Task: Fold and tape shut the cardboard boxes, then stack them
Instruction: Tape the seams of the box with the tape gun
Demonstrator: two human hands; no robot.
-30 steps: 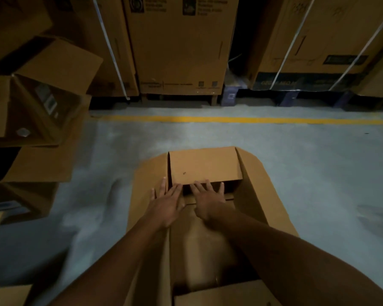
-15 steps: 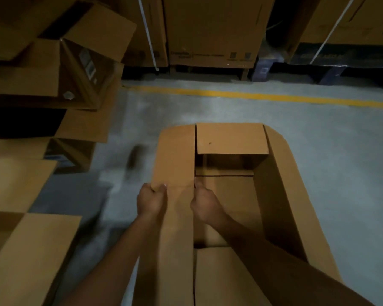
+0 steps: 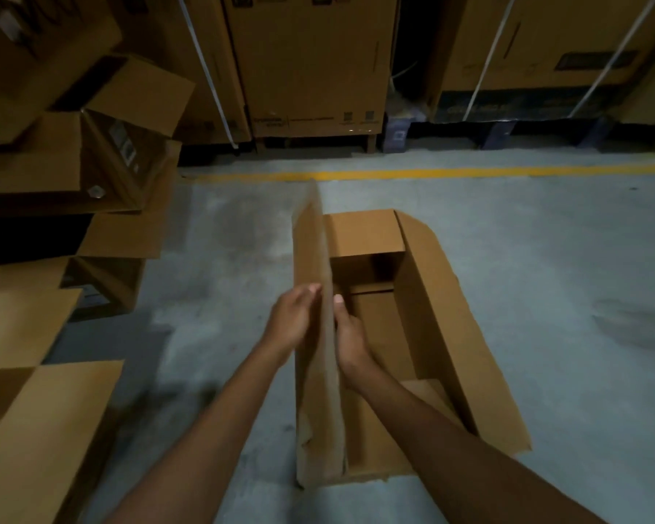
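The cardboard box stands open on the floor, its left flap raised upright; the left hand presses flat-fingered on the flap's outer face; the right hand touches the inner face, grip indeterminate. Further open boxes lie left.

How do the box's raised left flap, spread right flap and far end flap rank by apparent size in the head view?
1. right flap
2. left flap, seen nearly edge-on, so it looks narrower
3. far end flap
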